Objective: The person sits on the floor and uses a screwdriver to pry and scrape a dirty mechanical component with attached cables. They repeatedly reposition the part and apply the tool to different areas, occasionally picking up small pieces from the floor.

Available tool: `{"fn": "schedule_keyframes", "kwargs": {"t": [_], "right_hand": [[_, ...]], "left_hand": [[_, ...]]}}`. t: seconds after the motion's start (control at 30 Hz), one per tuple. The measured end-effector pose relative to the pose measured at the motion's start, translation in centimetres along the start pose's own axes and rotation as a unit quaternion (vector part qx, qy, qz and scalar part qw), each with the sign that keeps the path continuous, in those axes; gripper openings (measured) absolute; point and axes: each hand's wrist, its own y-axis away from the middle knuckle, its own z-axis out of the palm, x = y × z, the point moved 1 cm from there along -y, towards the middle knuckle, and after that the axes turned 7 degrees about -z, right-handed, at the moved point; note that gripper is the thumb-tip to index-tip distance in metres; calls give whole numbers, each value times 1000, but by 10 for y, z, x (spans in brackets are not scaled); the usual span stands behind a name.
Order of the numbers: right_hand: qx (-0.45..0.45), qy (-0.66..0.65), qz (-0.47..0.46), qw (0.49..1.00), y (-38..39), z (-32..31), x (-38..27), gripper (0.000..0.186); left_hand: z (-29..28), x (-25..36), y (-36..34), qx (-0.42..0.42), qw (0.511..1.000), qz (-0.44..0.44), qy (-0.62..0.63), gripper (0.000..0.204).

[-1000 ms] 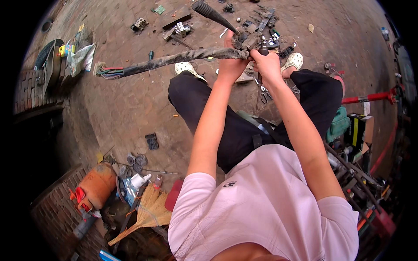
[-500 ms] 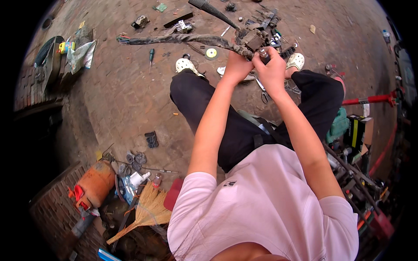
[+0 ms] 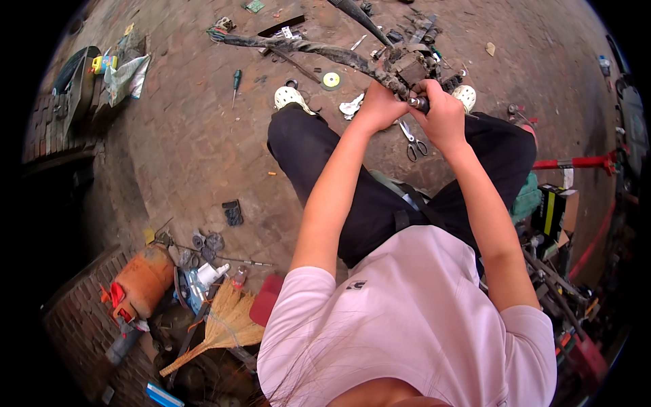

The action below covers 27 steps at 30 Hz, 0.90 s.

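A long dark wrapped wiring harness (image 3: pixel 319 49) with frayed wire ends at its left stretches to a dirty, boxy metal-and-wire assembly (image 3: pixel 411 68) in front of me. My left hand (image 3: pixel 383 108) is closed round the harness just below that assembly. In my right hand (image 3: pixel 442 117), fingers pinch a short dark cylinder with a shiny metal end (image 3: pixel 420 104), which points toward my left hand; its exact kind does not show. A tapered black sleeve (image 3: pixel 359 20) sticks up from the assembly. Scissors (image 3: pixel 412 142) lie on the ground just below my hands.
On the brick floor lie a screwdriver (image 3: pixel 236 87), a disc (image 3: pixel 331 81) and a dark phone-sized object (image 3: pixel 232 213). An orange gas cylinder (image 3: pixel 144 279) and a straw broom (image 3: pixel 227 322) are at lower left. A red bar (image 3: pixel 573 163) and a box (image 3: pixel 555 211) stand at right.
Both hands have shifted slightly right and down in the picture, with the harness and assembly. The metal-ended cylinder has turned from pointing upward to pointing left. The scissors show more fully.
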Motion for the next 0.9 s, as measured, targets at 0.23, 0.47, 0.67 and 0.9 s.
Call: {"fn": "schedule_keyframes", "kwargs": {"t": [0.23,0.47,0.67,0.9], "right_hand": [[4,19,-78,997,-8,-11,10,35],[32,-21,-32,999,2,-14,-3,28],[86,-74,89,990,0,-3,-12,20],[85,-18,8,996,-7,2,-12,29]], "left_hand": [[0,15,0,-15,999,-6,28,49],[-3,14,-2,18,987,0,160,37],[-1,-3,-1,50,985,-4,162,30],[-2,-4,-3,54,993,11,108,31]]}}
